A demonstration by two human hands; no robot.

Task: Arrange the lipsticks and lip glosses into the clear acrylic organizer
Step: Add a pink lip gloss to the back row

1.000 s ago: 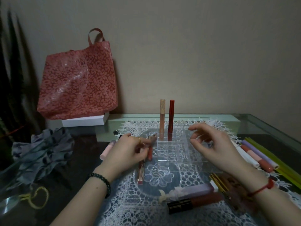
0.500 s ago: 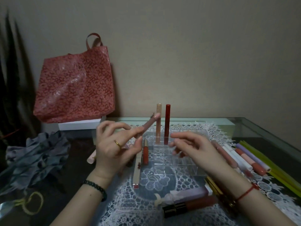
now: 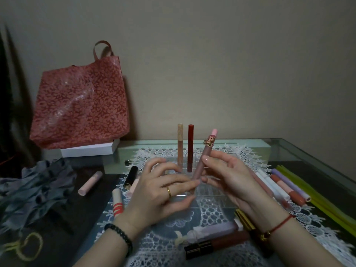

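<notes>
The pink lip gloss [image 3: 204,158] has swung up from its slant in the left hand [image 3: 158,191] half a second ago and now stands nearly upright, leaning a little to the right, above the front of the organizer [image 3: 213,193]. The right hand [image 3: 231,176], which was low over the organizer before, has risen and now pinches the tube around its middle between thumb and fingertips. The left hand has dropped lower; its fingers are loosely spread, and one fingertip touches the tube's lower end. A small gold charm sits near the tube's pink cap.

Any lettering on the tubes is too small to read.

In the organizer's back row a beige tube [image 3: 180,145] and a dark red tube [image 3: 190,147] stand upright side by side, as they did earlier. Loose tubes lie left of the organizer, among them a black one [image 3: 131,175] and a pale pink one [image 3: 90,182]; more lie to its right and in front. The organizer rests on a lace mat [image 3: 248,157]. Well behind and left of it a red bag [image 3: 81,106] leans at the wall.
</notes>
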